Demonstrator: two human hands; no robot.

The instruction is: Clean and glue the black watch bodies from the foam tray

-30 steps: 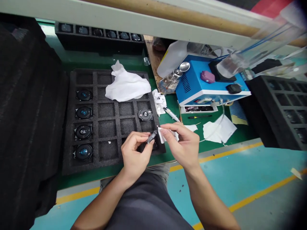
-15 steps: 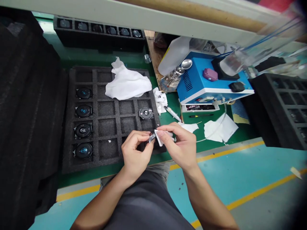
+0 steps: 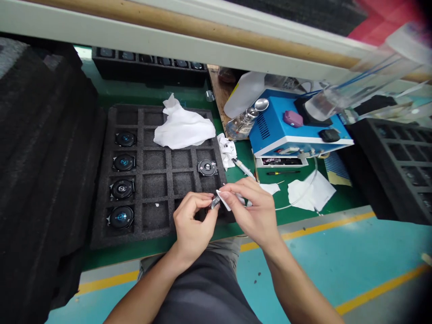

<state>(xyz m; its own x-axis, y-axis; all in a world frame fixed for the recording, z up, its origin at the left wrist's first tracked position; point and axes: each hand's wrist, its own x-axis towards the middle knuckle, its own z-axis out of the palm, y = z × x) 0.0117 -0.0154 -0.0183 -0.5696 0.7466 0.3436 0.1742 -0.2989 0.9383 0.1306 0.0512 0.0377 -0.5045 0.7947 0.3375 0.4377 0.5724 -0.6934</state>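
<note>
Between the thumb and fingers of my left hand (image 3: pixel 192 225) is a small shiny grey watch case (image 3: pixel 215 202), tilted and partly hidden. My right hand (image 3: pixel 254 209) pinches a folded white wipe (image 3: pixel 223 201) against its edge. Both hands are over the front right corner of a black foam tray (image 3: pixel 138 180). Several round watch cases lie in its left column, one of them a dark-faced watch case (image 3: pixel 123 162). Another watch case (image 3: pixel 207 167) sits in the right column, beyond my hands. A large white cloth (image 3: pixel 185 127) drapes over the tray's back compartments.
Right of the tray lie a crumpled wipe (image 3: pixel 227 148) and a syringe (image 3: pixel 245 169). Behind them stand a glass bottle (image 3: pixel 239 125) and a blue machine (image 3: pixel 286 128) with a thin tube. Black foam stacks (image 3: pixel 50 180) rise at left; a shelf beam (image 3: pixel 168 33) crosses above.
The view has shifted, so the bench appears lower in the picture. Both hands keep their grip, the wipe still against the watch case, with only slight finger movement.
</note>
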